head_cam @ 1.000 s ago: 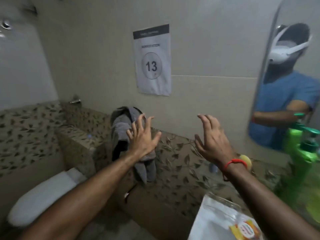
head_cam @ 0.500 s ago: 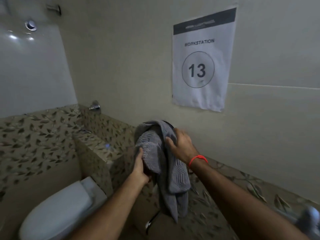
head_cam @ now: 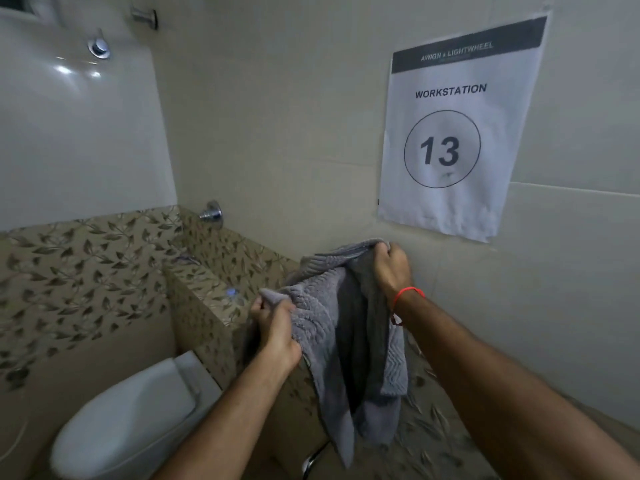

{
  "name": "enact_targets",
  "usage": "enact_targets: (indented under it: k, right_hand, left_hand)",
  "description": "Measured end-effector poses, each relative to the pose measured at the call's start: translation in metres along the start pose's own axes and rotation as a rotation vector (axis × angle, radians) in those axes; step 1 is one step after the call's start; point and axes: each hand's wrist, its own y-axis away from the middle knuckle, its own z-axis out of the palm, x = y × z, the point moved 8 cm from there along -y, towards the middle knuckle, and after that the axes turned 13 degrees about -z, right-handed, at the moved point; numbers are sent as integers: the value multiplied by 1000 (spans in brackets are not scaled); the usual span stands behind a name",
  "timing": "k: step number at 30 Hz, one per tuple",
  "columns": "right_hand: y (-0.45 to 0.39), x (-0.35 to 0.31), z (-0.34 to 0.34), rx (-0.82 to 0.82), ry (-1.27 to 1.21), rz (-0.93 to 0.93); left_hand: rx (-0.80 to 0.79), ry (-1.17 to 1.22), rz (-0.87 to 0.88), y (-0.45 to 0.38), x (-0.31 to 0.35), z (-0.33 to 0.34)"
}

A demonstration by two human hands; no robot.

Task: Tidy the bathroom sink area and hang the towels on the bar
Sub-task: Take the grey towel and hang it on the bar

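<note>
A grey ribbed towel [head_cam: 332,323] hangs against the wall just below the paper sign, draped in folds. My left hand [head_cam: 277,323] is closed on its lower left edge. My right hand [head_cam: 393,268], with a red string on the wrist, grips its upper right corner close to the wall. The towel is stretched between the two hands and its lower end dangles toward the floor. Whatever the towel hangs from is hidden behind the cloth.
A white toilet [head_cam: 128,417] with its lid down sits at lower left. A leaf-patterned tiled ledge [head_cam: 207,271] runs along the wall, with a chrome tap [head_cam: 212,213] above it. A "Workstation 13" sign [head_cam: 453,133] is taped to the wall. A chrome handle [head_cam: 311,462] shows below the towel.
Both hands went from open in front of the towel to gripping it. My right hand rose to the top corner, my left took the left edge, and the towel is pulled wider.
</note>
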Motion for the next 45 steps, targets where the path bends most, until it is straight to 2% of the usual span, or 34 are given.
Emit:
enact_targets:
  k: [2,5,7,9,11,12,13,15,16,18,22,23,25,27,28,31,34,37,39,41,45]
  right_hand:
    - [11,-31,-15,53,-64,-89]
    - [43,-95,-41,112,-137,-332]
    - [73,-139,-60,44,-86,-520]
    - [113,-169,-61,-248,144,-732]
    - [173,-172,-47,-673,377,-915]
    - [204,-164,-42,-875,461,-936]
    - [230,-153,-41,-1045,492,-910]
    - [265,-136,-51,-1241,397,-804]
    - [271,-132,-62,-1244,330,-765]
    - [267,-126,-91,-1076,225,-724]
    - [251,-109,-146,-669,139,-730]
    - [253,-109,-155,-624,106,-746]
    - [262,-113,-163,-633,70,-803]
    - [278,-119,-161,-723,98,-872]
    - [285,-121,-157,-783,136,-882]
    - [290,-118,-150,-870,266,-833]
    - [274,-108,-151,-869,313,-695]
    - [268,-88,-143,-1021,177,-425]
    - [265,-83,-140,-1046,70,-307]
    - [249,-89,-146,-930,77,-333]
    - [223,-126,-167,-622,236,-589]
  left_hand:
    - [-35,-95,127,30,13,13]
    - [-163,-265,252,70,19,35]
    - [-372,-191,153,103,14,48]
    - [-605,-153,-17,132,10,55]
    - [-705,-295,-132,161,8,55]
    - [-681,-399,-145,170,3,51]
    - [-586,-510,-124,176,-3,43]
    - [-296,-720,69,183,-4,22]
    - [-212,-801,160,191,-4,14]
    - [-145,-971,274,211,-5,5]
    - [-201,-1301,543,252,-6,11]
    - [-264,-1393,614,266,-9,17]
    - [-499,-1678,696,293,-22,31]
    - [-743,-1952,690,323,-38,37]
    - [-794,-2027,719,334,-39,40]
    - [-798,-2068,853,354,-23,48]
    - [-735,-1919,945,356,8,46]
    - [-632,-1798,909,340,29,34]
    - [-593,-1792,851,322,29,25]
    - [-542,-1827,779,298,28,14]
    - [-478,-1846,704,248,11,-12]
